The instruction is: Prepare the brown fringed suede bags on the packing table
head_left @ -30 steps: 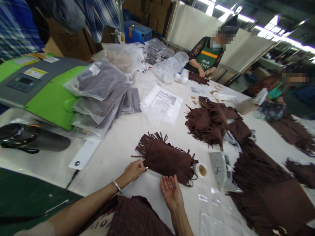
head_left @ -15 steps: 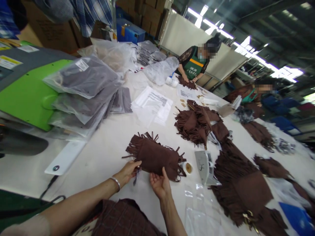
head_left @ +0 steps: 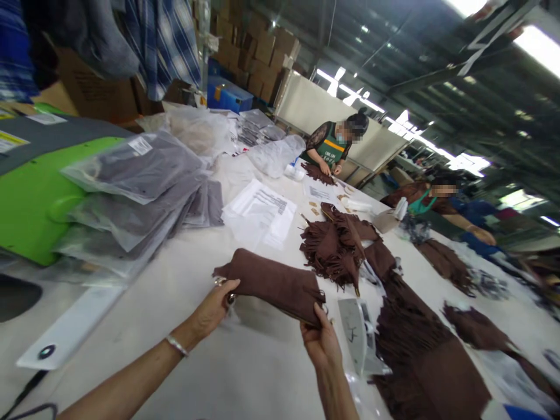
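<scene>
A brown fringed suede bag (head_left: 273, 284) hangs just above the white table (head_left: 175, 315), held at both ends. My left hand (head_left: 213, 309) grips its left end, where a small metal ring shows between the fingers. My right hand (head_left: 321, 340) pinches its lower right corner. The fringe hangs down behind the bag and is mostly hidden.
A heap of brown fringed bags (head_left: 335, 245) lies beyond, with more brown pieces (head_left: 420, 361) at right. Bagged grey items (head_left: 135, 186) lean on a green machine (head_left: 35, 192) at left. Printed sheets (head_left: 260, 210) lie mid-table. Two other people (head_left: 332, 149) work at the far side.
Both hands closed on the bag and lifted it off the table; it lay flat with fringe spread a second ago. The view has tilted upward.
</scene>
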The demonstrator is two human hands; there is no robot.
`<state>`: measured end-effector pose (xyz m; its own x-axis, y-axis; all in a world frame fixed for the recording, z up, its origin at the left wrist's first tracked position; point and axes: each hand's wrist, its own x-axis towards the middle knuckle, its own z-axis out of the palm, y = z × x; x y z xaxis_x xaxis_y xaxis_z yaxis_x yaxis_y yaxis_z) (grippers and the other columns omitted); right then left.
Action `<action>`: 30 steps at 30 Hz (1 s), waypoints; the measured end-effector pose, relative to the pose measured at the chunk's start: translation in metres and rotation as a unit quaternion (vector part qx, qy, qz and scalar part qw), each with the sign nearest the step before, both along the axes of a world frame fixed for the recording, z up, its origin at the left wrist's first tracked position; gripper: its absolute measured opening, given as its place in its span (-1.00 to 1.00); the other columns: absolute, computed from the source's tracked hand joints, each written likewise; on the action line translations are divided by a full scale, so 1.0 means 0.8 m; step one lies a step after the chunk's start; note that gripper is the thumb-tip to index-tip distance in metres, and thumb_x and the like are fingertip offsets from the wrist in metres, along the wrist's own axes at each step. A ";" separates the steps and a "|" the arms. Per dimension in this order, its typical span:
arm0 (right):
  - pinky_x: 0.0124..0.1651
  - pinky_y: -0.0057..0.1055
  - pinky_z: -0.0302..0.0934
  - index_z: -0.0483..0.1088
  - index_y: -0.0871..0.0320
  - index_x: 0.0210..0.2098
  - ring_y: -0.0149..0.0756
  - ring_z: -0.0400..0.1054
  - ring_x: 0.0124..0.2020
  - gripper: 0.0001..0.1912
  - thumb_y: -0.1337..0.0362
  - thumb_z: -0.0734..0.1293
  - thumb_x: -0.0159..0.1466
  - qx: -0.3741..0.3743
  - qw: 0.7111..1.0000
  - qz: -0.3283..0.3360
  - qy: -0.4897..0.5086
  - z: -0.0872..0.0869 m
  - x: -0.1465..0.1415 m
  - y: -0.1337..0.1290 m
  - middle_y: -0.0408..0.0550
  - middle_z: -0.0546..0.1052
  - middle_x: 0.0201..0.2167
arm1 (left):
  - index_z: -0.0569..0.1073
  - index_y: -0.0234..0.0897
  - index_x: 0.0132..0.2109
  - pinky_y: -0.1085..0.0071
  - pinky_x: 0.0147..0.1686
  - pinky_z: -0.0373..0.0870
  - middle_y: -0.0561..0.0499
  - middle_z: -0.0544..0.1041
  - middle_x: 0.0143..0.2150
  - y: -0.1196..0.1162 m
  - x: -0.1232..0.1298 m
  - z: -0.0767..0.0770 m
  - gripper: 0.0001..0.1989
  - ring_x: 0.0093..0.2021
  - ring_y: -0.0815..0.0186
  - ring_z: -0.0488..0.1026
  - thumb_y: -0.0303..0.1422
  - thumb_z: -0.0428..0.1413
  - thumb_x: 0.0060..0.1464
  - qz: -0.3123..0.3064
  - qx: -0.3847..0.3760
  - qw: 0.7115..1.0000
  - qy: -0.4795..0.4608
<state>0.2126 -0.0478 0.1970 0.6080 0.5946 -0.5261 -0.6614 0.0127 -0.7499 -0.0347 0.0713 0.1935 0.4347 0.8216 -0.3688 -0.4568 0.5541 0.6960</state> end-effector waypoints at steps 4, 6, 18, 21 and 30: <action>-0.21 -0.43 0.45 0.48 0.02 -0.19 -0.38 0.54 -0.24 -0.57 0.37 0.57 -0.04 0.042 0.998 -0.030 -0.019 0.053 0.012 0.018 -0.29 0.65 -0.28 | 0.56 -0.30 -0.15 0.18 0.17 0.32 -0.06 0.61 -0.10 0.032 -0.006 0.047 -0.64 0.05 0.05 0.46 -0.09 0.17 0.09 -0.064 0.220 0.968 0.104; -0.21 -0.41 0.46 0.48 0.01 -0.16 -0.37 0.54 -0.23 -0.57 0.32 0.57 -0.02 0.041 0.998 -0.043 -0.028 0.049 0.013 0.015 -0.28 0.65 -0.25 | 0.56 -0.27 -0.15 0.18 0.18 0.30 -0.04 0.61 -0.11 0.034 -0.012 0.046 -0.63 0.06 0.04 0.44 -0.07 0.19 0.07 -0.064 0.239 0.956 0.155; -0.35 -0.17 0.43 0.47 0.07 -0.31 0.08 0.51 -0.23 -0.50 -0.05 0.50 -0.17 -0.327 0.908 0.154 -0.210 -0.153 -0.020 -0.117 -0.02 0.58 -0.43 | 0.32 -0.29 -0.11 0.54 -0.67 0.08 0.07 0.50 -0.46 -0.051 -0.081 -0.103 -0.40 -0.68 0.46 0.29 0.00 0.21 -0.24 -0.208 -0.029 0.947 0.241; -0.29 -0.12 0.39 0.47 0.10 -0.36 0.12 0.52 -0.28 -0.52 -0.16 0.39 -0.07 -0.395 0.825 0.281 -0.290 -0.151 0.001 -0.113 0.07 0.57 -0.47 | 0.28 -0.27 -0.14 0.54 -0.63 0.15 0.02 0.53 -0.38 -0.054 -0.093 -0.100 -0.49 -0.63 0.45 0.35 -0.02 0.14 -0.15 -0.222 -0.039 0.939 0.261; -0.38 -0.11 0.40 0.45 0.08 -0.37 0.03 0.53 -0.45 -0.20 -0.45 -0.04 0.08 -0.407 0.809 0.329 -0.270 -0.146 0.032 -0.133 0.15 0.54 -0.56 | 0.34 -0.22 -0.28 0.36 -0.25 0.36 0.02 0.45 -0.31 -0.055 -0.160 -0.080 -0.81 -0.21 0.19 0.45 -0.25 0.11 -0.06 -0.165 0.027 0.885 0.435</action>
